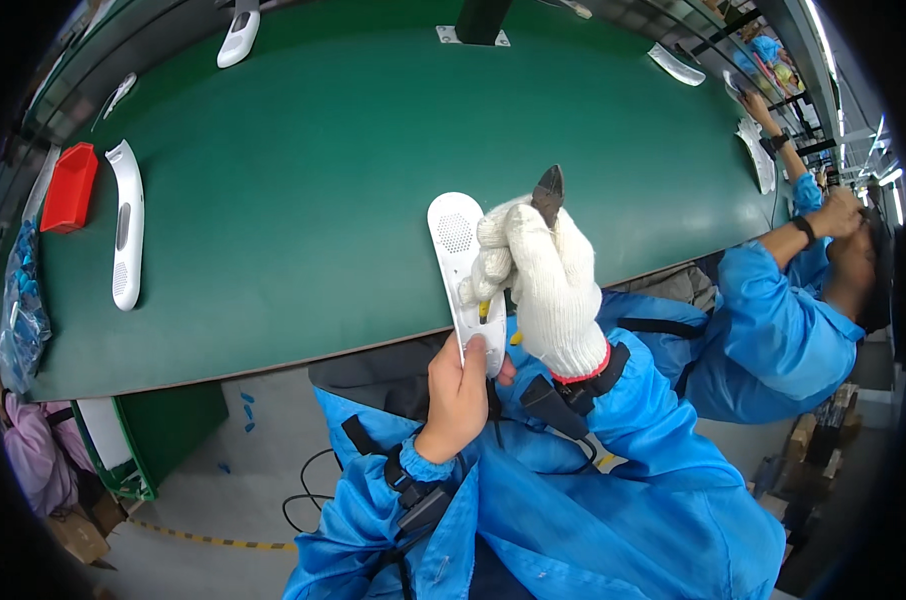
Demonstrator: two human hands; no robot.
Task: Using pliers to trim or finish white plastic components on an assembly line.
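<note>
My bare left hand [457, 395] grips the lower end of a long white plastic housing [454, 250], which has rounded ends, a round patch of small holes near its top and an oval opening lower down. A white knitted glove with a red cuff covers my right hand [548, 275]. Its fingers are wrapped round a pair of side cutters [548, 195], with the dark pointed jaws sticking up above the fist and bits of yellow handle showing below. The gloved fingers are at the right edge of the housing, partly covering it.
On the green table lie another white housing [126, 230] and a red bin [70, 188] at left. More white parts [237, 42] sit along the far edge, one curved piece [676, 65] at far right. A metal post [484, 22] rises at the back. A co-worker in blue [783, 320] sits close on my right.
</note>
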